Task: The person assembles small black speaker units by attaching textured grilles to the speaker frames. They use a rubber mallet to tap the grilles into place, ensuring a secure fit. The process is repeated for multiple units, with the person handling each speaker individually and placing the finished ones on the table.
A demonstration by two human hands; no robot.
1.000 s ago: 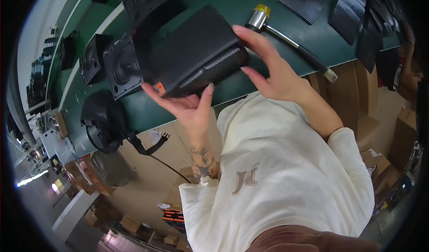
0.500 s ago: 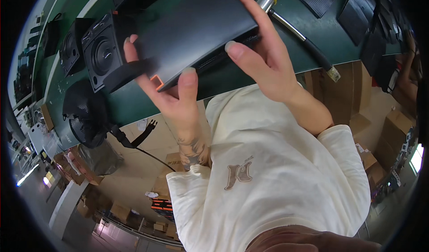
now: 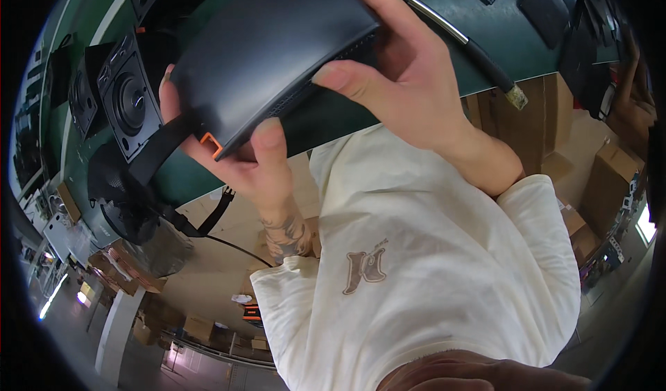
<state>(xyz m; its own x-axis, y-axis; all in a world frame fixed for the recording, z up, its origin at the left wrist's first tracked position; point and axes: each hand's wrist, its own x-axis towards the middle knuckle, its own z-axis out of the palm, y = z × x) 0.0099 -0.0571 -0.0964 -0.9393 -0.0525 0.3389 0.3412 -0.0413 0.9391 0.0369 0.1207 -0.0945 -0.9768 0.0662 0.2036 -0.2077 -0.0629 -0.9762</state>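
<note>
A matt black speaker cabinet (image 3: 270, 44) with a small orange clip (image 3: 210, 141) at its corner sits over a dark green worktop (image 3: 479, 23), beside black speaker drivers (image 3: 128, 103), a mallet (image 3: 451, 30) with a silver head and black handle, and a cream shirt (image 3: 430, 273) bearing a brown emblem.

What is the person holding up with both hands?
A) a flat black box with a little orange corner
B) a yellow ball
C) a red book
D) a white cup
A: both the left hand and the right hand grip a flat black box that has a small orange piece at its lower corner, above the green table.
</note>
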